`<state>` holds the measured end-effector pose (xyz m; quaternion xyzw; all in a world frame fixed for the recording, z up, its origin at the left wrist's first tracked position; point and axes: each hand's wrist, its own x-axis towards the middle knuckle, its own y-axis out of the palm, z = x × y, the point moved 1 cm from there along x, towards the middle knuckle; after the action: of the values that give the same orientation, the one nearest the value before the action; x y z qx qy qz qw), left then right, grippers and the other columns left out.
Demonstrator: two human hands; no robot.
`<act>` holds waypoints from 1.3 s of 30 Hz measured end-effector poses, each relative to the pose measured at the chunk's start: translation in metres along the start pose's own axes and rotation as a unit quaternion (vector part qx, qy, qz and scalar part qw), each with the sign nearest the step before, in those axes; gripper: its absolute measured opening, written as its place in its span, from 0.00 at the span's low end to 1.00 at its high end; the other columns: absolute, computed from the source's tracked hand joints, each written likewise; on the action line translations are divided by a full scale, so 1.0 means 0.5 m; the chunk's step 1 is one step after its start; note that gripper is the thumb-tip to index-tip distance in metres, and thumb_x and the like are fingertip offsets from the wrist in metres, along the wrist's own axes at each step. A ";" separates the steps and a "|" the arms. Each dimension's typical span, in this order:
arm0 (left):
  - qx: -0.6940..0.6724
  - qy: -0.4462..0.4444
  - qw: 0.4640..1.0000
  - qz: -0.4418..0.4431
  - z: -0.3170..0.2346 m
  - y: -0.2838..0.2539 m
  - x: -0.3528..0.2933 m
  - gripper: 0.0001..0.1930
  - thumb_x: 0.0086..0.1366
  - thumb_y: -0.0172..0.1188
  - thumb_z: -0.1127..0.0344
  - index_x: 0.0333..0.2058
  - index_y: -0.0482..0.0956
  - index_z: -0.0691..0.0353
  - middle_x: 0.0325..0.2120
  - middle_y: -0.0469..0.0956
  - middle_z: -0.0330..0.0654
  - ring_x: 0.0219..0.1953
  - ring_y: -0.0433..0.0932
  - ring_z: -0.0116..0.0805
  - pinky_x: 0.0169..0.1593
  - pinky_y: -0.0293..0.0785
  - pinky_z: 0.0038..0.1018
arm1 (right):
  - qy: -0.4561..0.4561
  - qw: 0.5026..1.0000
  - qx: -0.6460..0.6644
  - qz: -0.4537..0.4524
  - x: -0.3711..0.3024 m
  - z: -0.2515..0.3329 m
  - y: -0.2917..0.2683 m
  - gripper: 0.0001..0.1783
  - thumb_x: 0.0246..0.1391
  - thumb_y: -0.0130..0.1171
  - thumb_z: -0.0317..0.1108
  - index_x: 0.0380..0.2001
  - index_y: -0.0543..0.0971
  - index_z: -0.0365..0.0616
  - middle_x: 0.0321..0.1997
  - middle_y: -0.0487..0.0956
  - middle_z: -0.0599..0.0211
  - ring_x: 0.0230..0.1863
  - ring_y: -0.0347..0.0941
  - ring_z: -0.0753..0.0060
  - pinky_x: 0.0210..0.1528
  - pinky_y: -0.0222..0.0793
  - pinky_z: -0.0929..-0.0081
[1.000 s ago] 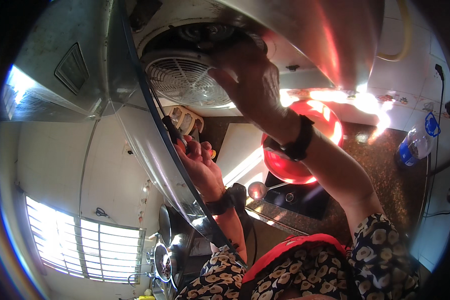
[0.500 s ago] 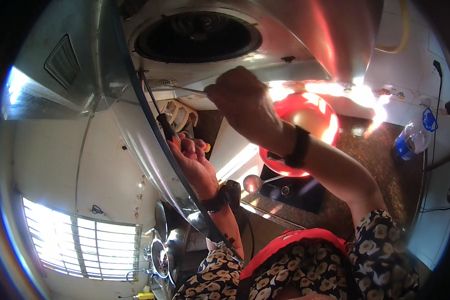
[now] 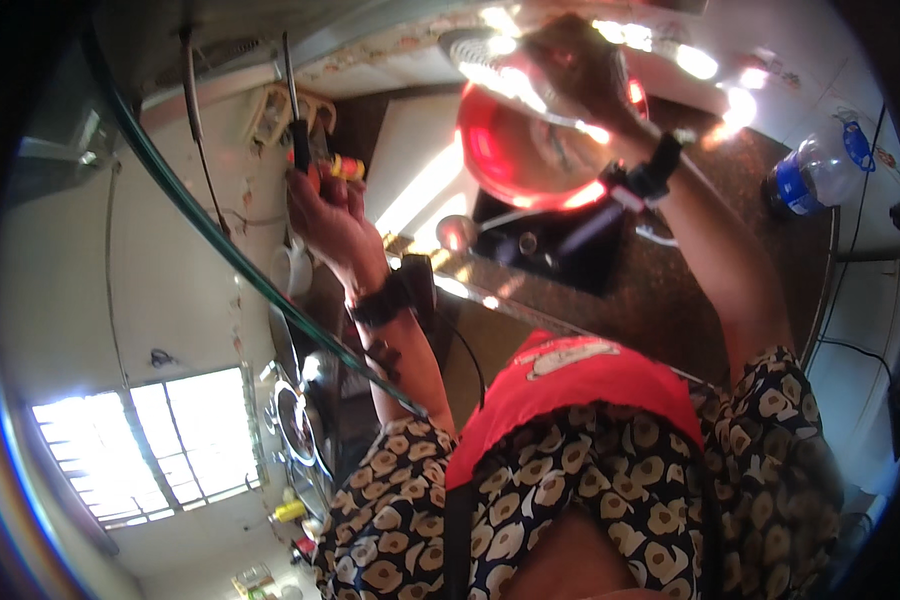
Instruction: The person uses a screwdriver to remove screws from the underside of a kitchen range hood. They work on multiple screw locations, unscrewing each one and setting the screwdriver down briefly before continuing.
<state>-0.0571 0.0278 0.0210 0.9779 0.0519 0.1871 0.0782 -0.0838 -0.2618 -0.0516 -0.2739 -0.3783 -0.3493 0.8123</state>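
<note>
My left hand is closed around the dark and orange handle of a screwdriver, whose thin shaft points up. My right hand grips a pale panel with a ringed round grille; its fingers are partly in shadow and glare. The panel is tilted above a red basin, covering part of its opening. Below the basin lies a black cooktop, and a ladle rests at its left side.
The range hood's greenish edge runs diagonally past my left arm. A cable hangs near it. At the right stands a clear bottle with a blue handle. A barred window and a pan are at lower left.
My right hand has moved up and right from the hood with the grilled panel, now over the basin. My left hand, still on the screwdriver, appears higher and farther left. The view has shifted.
</note>
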 end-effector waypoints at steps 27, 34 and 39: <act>-0.043 -0.190 0.975 -0.104 0.127 -0.205 -0.129 0.18 0.69 0.54 0.55 0.38 0.73 0.69 0.25 0.70 0.39 0.18 0.61 0.23 0.25 0.66 0.23 | -0.005 0.961 -0.074 0.268 -0.247 -0.060 0.000 0.06 0.51 0.56 0.33 0.24 0.76 0.44 0.25 0.75 0.66 0.30 0.72 0.68 0.34 0.65 0.64; 0.016 -0.214 0.968 -0.131 0.133 -0.215 -0.154 0.15 0.68 0.53 0.55 0.29 0.72 0.61 0.20 0.67 0.34 0.18 0.61 0.23 0.27 0.66 0.23 | -0.035 0.952 -0.123 0.278 -0.265 -0.057 -0.013 0.06 0.48 0.58 0.33 0.20 0.76 0.46 0.24 0.75 0.65 0.30 0.71 0.65 0.36 0.63 0.61; -0.046 -0.221 0.973 -0.057 0.136 -0.234 -0.172 0.14 0.70 0.49 0.57 0.26 0.70 0.58 0.18 0.64 0.33 0.16 0.56 0.22 0.29 0.65 0.24 | -0.039 0.946 -0.143 0.290 -0.274 -0.048 -0.020 0.07 0.46 0.59 0.33 0.18 0.76 0.46 0.22 0.75 0.64 0.30 0.71 0.62 0.37 0.62 0.59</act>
<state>-0.1196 0.1224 -0.0922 0.9858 0.0803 -0.0361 0.1428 -0.1455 -0.2355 -0.1739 -0.4984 -0.2599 -0.1384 0.8154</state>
